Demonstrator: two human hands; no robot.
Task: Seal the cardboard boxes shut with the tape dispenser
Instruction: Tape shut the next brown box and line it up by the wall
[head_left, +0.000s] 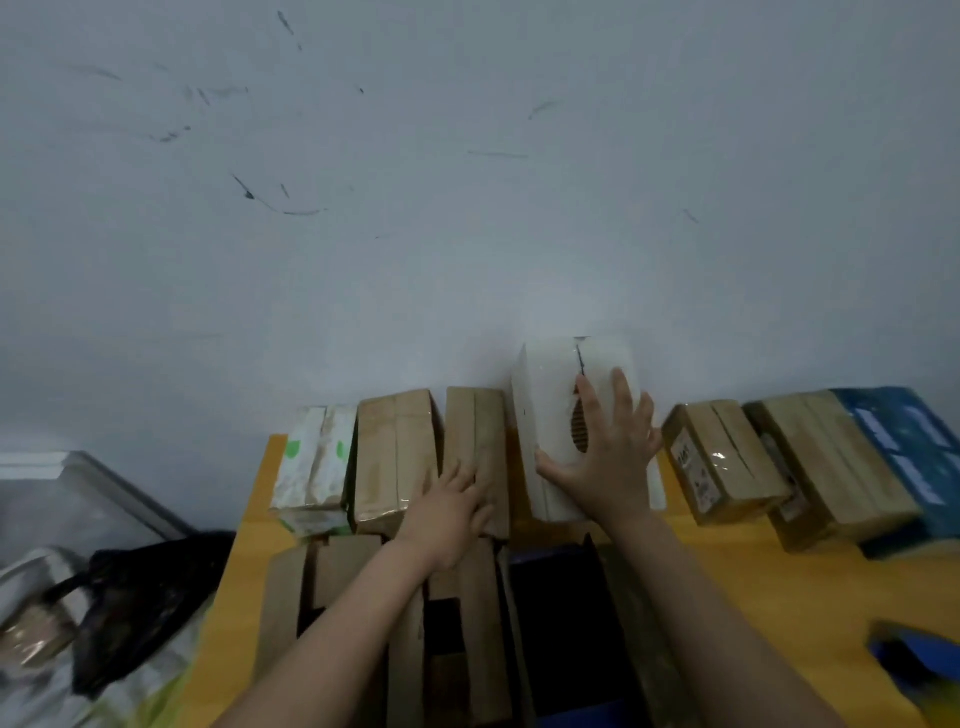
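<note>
- Presently the right hand (605, 457) is spread flat on the white box (550, 410).
- Left of it, the left hand (452, 512) is laid open on a brown box (475, 426).

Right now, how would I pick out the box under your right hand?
Look at the row of boxes along the pale wall at the back of the yellow table. Near its middle, under the right hand, stands the white box. It rises highest and is plain white; those beside it are brown.
</note>
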